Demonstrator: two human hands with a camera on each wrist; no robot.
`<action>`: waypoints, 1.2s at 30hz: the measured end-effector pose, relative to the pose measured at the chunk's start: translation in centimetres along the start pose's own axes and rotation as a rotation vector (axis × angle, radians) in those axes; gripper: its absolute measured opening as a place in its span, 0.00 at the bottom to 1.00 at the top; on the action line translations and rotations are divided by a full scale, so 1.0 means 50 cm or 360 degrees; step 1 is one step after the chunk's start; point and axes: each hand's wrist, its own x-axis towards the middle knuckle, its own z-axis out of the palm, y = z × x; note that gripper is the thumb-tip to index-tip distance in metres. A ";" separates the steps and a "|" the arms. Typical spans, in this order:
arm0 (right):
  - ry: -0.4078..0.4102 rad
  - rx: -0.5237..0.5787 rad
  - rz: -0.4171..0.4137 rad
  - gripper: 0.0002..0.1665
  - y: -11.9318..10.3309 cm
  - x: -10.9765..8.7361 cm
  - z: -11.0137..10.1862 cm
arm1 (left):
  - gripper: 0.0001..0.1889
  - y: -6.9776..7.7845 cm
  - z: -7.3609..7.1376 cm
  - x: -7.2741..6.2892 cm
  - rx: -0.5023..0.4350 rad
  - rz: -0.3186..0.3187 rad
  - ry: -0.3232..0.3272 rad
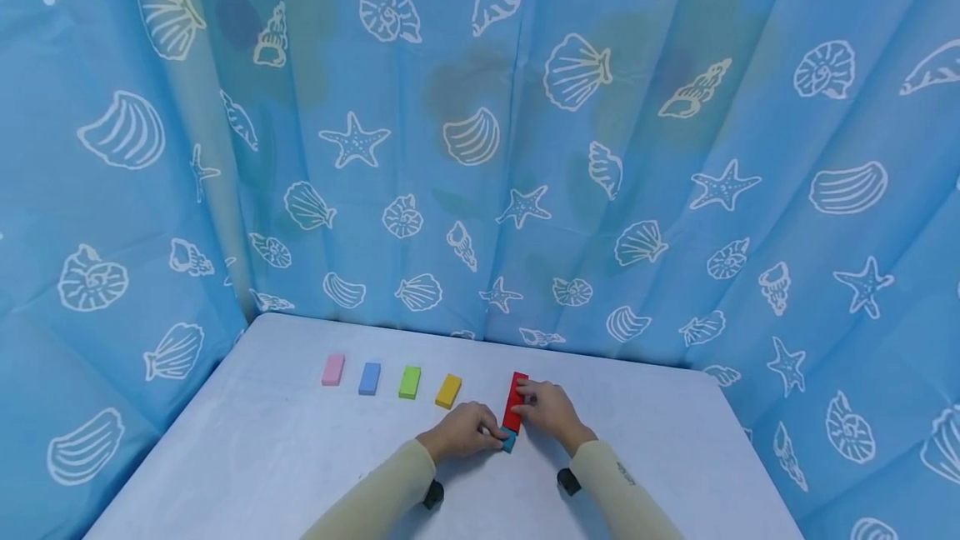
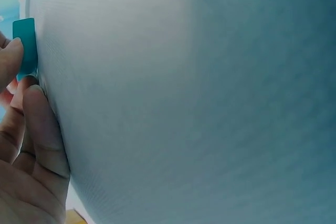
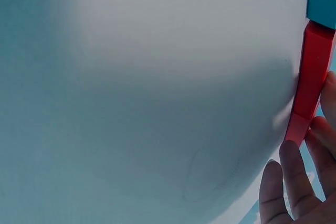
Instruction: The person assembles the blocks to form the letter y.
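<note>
Head view: left hand (image 1: pixel 461 432) pinches teal block (image 1: pixel 510 440); right hand (image 1: pixel 553 412), fingers bent, touches red bar (image 1: pixel 511 412), grip unclear. Probably lining up end-to-end; next likely needs squaring teal block.

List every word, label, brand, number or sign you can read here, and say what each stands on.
No text can be read.
Right sleeve: a small dark mark, too small to read.
Pink block, blue block, green block, yellow block, teal block, red piece: no lettering visible.
Curtain: shell and starfish drawings, no legible words or numbers.
</note>
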 end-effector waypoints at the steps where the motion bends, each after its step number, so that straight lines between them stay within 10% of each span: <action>1: 0.0004 -0.0007 -0.0007 0.27 0.001 0.000 0.001 | 0.07 0.002 -0.001 -0.001 0.0000 -0.0003 -0.0003; 36: -0.0034 -0.0018 0.0035 0.28 0.002 -0.002 0.004 | 0.06 0.014 -0.011 -0.008 0.0012 0.0003 -0.0031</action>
